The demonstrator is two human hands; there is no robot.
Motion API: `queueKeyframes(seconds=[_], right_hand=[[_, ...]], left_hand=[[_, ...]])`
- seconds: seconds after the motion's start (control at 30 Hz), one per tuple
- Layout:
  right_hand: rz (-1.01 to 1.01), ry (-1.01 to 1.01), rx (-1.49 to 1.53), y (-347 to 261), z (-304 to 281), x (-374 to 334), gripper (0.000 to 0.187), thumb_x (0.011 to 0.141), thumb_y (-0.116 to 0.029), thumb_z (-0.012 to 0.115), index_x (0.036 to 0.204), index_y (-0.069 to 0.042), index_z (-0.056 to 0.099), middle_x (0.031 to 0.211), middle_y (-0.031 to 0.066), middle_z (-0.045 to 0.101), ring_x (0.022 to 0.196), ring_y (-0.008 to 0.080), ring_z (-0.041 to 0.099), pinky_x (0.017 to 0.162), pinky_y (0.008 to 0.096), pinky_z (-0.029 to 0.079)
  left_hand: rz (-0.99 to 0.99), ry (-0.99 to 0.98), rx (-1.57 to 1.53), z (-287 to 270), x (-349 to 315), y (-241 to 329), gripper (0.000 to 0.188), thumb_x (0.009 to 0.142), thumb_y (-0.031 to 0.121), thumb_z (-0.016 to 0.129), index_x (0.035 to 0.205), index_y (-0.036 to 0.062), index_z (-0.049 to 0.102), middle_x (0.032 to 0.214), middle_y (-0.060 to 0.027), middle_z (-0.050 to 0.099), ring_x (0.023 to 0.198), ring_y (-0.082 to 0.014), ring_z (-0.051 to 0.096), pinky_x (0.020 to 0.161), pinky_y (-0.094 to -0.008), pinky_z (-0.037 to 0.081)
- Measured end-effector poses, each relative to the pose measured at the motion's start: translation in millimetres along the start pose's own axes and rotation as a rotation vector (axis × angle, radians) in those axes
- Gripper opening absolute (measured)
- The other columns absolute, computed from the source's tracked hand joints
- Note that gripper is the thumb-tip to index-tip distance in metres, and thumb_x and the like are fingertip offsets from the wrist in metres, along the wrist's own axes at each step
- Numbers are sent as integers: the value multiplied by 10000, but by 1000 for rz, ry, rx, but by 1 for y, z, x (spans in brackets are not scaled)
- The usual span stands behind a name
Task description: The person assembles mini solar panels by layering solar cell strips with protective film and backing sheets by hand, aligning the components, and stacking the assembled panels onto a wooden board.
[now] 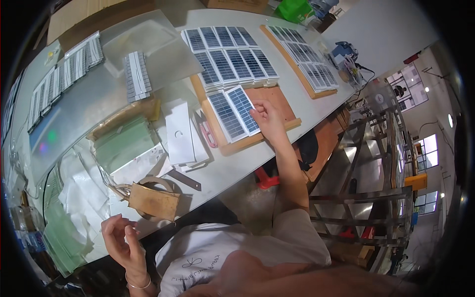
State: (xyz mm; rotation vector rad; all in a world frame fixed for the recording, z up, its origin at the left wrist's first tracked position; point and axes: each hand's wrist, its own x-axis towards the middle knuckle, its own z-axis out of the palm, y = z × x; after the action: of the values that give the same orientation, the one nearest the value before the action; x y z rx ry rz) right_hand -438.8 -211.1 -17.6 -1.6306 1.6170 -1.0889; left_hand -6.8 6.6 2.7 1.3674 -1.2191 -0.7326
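Note:
My right hand [267, 119] reaches over a wooden tray [247, 143], its fingers pinched at the right edge of a small solar panel [243, 110]. That panel has dark blue cells and a white border, and lies slightly askew against another small solar panel [225, 116] on its left. Behind them, several stacks of the same panels [230, 57] fill the tray's far part. My left hand [123, 242] hovers by the table's near edge with fingers curved and apart, holding nothing visible. Closest to it is a brown block-like piece [154, 200] with a looped strap.
A second wooden tray of panels [316, 74] stands farther right. White boxes [179, 131], a pink-handled tool [208, 134] and a flat metal strip [184, 180] lie left of the near tray. Grey cell strips [137, 76] rest on clear sheets. A metal rack [361, 198] stands at the right.

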Motion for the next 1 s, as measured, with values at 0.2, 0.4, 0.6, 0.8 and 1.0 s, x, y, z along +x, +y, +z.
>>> queueKeyframes(seconds=[0.2, 0.4, 0.6, 0.8, 1.0], right_hand=[[-222, 126, -661, -23, 12, -8, 255, 919, -53, 719, 1151, 38, 668, 996, 119, 684, 909, 193, 668, 784, 315, 538], [-746, 652, -357, -156, 44, -107, 127, 917, -118, 710, 996, -22, 684, 971, 152, 645, 873, 318, 618, 788, 447, 489], [-1854, 408, 662, -200, 84, -161, 291, 975, -135, 611, 1245, -103, 506, 1207, 46, 501, 1048, 208, 572, 782, 376, 575], [-1783, 373, 732, -219, 104, -163, 234, 994, -111, 588, 1221, -79, 536, 1271, 58, 500, 1081, 204, 569, 762, 345, 563], [-1781, 380, 602, -231, 109, -155, 365, 949, -34, 620, 1299, -63, 522, 1375, 83, 466, 1112, 229, 567, 787, 355, 560]], left_hand=[[-10, 50, 166, -24, -2, -13, 150, 1002, -7, 560, 1139, -12, 619, 1104, -111, 575, 874, -172, 610, 681, -259, 504], [202, 13, 919, -44, 17, -17, 430, 736, 29, 825, 1131, 74, 661, 1102, -149, 608, 1097, -368, 541, 943, -471, 453], [240, 91, 878, -50, 20, -23, 336, 791, -53, 740, 1093, 68, 655, 1034, -121, 617, 989, -327, 577, 851, -426, 486], [154, 116, 802, -62, 8, -26, 343, 798, -70, 727, 1106, 58, 649, 1041, -123, 617, 968, -331, 590, 840, -421, 489], [271, 101, 815, -71, 6, -20, 309, 751, -56, 755, 1024, 60, 669, 971, -108, 623, 921, -314, 598, 806, -413, 497]])
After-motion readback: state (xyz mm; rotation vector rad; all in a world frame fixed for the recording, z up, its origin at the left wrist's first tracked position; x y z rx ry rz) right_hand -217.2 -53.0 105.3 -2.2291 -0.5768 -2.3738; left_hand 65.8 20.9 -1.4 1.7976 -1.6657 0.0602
